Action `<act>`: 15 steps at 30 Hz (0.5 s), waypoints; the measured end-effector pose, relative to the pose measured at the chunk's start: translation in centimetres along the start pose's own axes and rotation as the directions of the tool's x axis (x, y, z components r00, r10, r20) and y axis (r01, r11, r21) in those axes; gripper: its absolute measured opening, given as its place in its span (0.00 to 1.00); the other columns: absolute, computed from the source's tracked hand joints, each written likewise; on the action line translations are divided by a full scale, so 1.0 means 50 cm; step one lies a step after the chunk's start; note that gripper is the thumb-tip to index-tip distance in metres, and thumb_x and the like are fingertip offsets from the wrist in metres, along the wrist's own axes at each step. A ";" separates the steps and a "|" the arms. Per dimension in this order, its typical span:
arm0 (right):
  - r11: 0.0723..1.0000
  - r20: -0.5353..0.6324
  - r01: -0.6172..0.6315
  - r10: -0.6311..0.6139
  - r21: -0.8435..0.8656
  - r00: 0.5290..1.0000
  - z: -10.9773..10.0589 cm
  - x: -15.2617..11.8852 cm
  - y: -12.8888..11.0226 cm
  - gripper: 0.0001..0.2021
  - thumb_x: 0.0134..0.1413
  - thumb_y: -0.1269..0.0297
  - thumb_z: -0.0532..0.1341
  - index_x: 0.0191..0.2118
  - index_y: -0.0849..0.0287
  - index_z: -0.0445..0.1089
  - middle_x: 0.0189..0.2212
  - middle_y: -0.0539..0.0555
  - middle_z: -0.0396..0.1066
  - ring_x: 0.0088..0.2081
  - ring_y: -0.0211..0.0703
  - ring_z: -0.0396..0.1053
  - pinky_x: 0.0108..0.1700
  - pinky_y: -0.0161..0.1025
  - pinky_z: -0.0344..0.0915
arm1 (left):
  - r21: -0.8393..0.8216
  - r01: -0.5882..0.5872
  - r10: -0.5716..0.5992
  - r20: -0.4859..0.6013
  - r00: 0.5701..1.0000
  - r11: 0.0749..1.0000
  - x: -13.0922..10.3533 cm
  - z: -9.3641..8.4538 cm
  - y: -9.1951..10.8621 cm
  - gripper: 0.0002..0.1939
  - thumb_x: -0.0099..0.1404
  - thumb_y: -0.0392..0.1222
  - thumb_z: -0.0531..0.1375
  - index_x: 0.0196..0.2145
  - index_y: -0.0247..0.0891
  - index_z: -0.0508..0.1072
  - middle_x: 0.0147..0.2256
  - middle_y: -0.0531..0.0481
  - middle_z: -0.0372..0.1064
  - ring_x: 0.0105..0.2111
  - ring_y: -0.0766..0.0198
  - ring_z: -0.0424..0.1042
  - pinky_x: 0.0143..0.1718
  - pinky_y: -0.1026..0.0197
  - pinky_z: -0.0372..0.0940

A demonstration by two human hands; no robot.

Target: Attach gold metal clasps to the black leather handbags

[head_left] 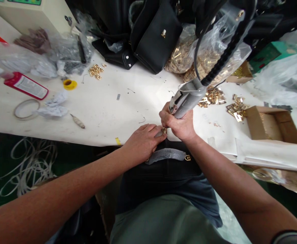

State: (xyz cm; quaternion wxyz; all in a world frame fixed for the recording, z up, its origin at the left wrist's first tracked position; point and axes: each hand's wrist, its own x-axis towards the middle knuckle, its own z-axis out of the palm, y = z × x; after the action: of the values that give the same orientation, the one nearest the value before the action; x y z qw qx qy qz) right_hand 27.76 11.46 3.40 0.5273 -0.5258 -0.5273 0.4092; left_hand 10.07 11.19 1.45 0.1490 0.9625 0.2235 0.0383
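A black handbag lies on my lap against the table's front edge, its handle wrapped in clear film. My left hand is closed on the bag's upper edge, thumb and fingers around a small gold metal fitting. In my right hand is a grey corded electric screwdriver, gripped near its lower end and pointing down just above that fitting. My right hand's fingers hide the tip, so I cannot tell whether it touches. A gold buckle sits at the handle's right end.
Black bags and plastic bags of gold fittings stand at the back. Loose gold pieces lie by an open cardboard box. To the left are a red-and-white bottle, yellow tape, a tape roll and an awl.
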 end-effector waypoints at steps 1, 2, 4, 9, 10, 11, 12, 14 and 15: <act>1.000 -0.014 0.010 -0.010 0.024 1.000 -0.002 0.001 -0.003 0.17 0.49 0.49 0.72 0.25 0.54 0.67 0.20 0.48 0.66 0.24 0.40 0.66 0.24 0.37 0.65 | 0.003 -0.001 0.001 -0.003 1.000 1.000 0.000 0.001 0.000 0.22 0.71 0.38 0.59 0.62 0.43 0.69 0.59 0.42 0.67 0.58 0.49 0.64 0.60 0.45 0.64; 0.998 -0.025 0.021 -0.020 0.052 0.999 -0.004 0.002 -0.006 0.19 0.47 0.48 0.73 0.25 0.54 0.67 0.20 0.48 0.66 0.24 0.39 0.65 0.23 0.37 0.65 | 0.007 -0.002 0.002 -0.007 1.000 1.000 -0.001 0.001 0.001 0.22 0.71 0.37 0.58 0.61 0.42 0.69 0.58 0.42 0.67 0.58 0.50 0.64 0.60 0.45 0.64; 0.995 -0.052 0.038 -0.034 0.094 0.998 -0.013 0.007 -0.015 0.21 0.47 0.44 0.73 0.26 0.54 0.68 0.20 0.47 0.66 0.22 0.39 0.65 0.22 0.37 0.64 | 0.010 -0.004 0.004 -0.011 1.000 1.000 -0.001 0.001 0.001 0.22 0.71 0.36 0.59 0.61 0.42 0.70 0.59 0.42 0.67 0.57 0.50 0.65 0.59 0.46 0.64; 0.992 -0.089 0.048 -0.059 -0.120 0.994 -0.073 0.034 -0.040 0.20 0.53 0.42 0.70 0.36 0.56 0.74 0.21 0.48 0.67 0.22 0.38 0.63 0.22 0.36 0.60 | -0.012 -0.007 0.007 -0.004 1.000 1.000 0.000 -0.006 -0.002 0.23 0.69 0.34 0.60 0.61 0.42 0.70 0.62 0.43 0.65 0.59 0.50 0.64 0.60 0.46 0.64; 0.970 -0.061 0.040 -0.056 -0.240 0.997 -0.089 0.038 -0.040 0.20 0.53 0.44 0.70 0.38 0.57 0.75 0.22 0.48 0.68 0.24 0.39 0.64 0.24 0.37 0.60 | -0.016 -0.008 0.008 -0.002 1.000 1.000 0.001 -0.009 -0.004 0.22 0.70 0.33 0.60 0.60 0.43 0.71 0.62 0.43 0.66 0.59 0.50 0.65 0.59 0.46 0.64; 0.927 -0.024 0.027 -0.039 -0.374 0.999 -0.104 0.041 -0.037 0.19 0.54 0.46 0.70 0.41 0.58 0.75 0.24 0.49 0.70 0.25 0.40 0.65 0.26 0.37 0.60 | -0.017 -0.009 0.009 0.001 1.000 1.000 0.002 -0.011 -0.006 0.22 0.70 0.33 0.60 0.60 0.43 0.71 0.62 0.44 0.67 0.58 0.50 0.65 0.58 0.46 0.64; 0.863 0.018 0.016 -0.008 -0.505 1.000 -0.118 0.042 -0.031 0.18 0.56 0.49 0.69 0.43 0.58 0.76 0.26 0.50 0.72 0.27 0.41 0.66 0.29 0.38 0.61 | -0.014 -0.010 0.010 0.004 1.000 1.000 0.003 -0.013 -0.008 0.21 0.71 0.34 0.59 0.59 0.44 0.72 0.61 0.44 0.67 0.58 0.50 0.66 0.57 0.46 0.65; 0.698 0.096 0.018 0.072 -0.716 0.993 -0.137 0.037 -0.011 0.16 0.60 0.55 0.65 0.50 0.58 0.76 0.34 0.53 0.76 0.33 0.45 0.70 0.35 0.40 0.62 | -0.002 -0.012 0.012 0.002 1.000 1.000 0.008 -0.016 -0.012 0.18 0.73 0.36 0.58 0.58 0.46 0.74 0.60 0.45 0.69 0.56 0.51 0.67 0.54 0.46 0.65; 0.620 0.122 0.030 0.106 -0.784 0.987 -0.142 0.032 0.001 0.17 0.61 0.58 0.63 0.53 0.56 0.75 0.38 0.55 0.76 0.36 0.47 0.71 0.37 0.41 0.63 | 0.002 -0.012 0.012 -0.005 1.000 1.000 0.011 -0.018 -0.014 0.16 0.74 0.38 0.58 0.57 0.47 0.75 0.59 0.45 0.70 0.55 0.51 0.68 0.53 0.47 0.65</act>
State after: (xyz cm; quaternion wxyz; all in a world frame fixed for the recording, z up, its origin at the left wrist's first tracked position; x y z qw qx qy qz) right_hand 34.96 12.19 4.30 0.1939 -0.6800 -0.6812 0.1895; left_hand 10.13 12.29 2.09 0.1472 0.9639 0.2179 0.0412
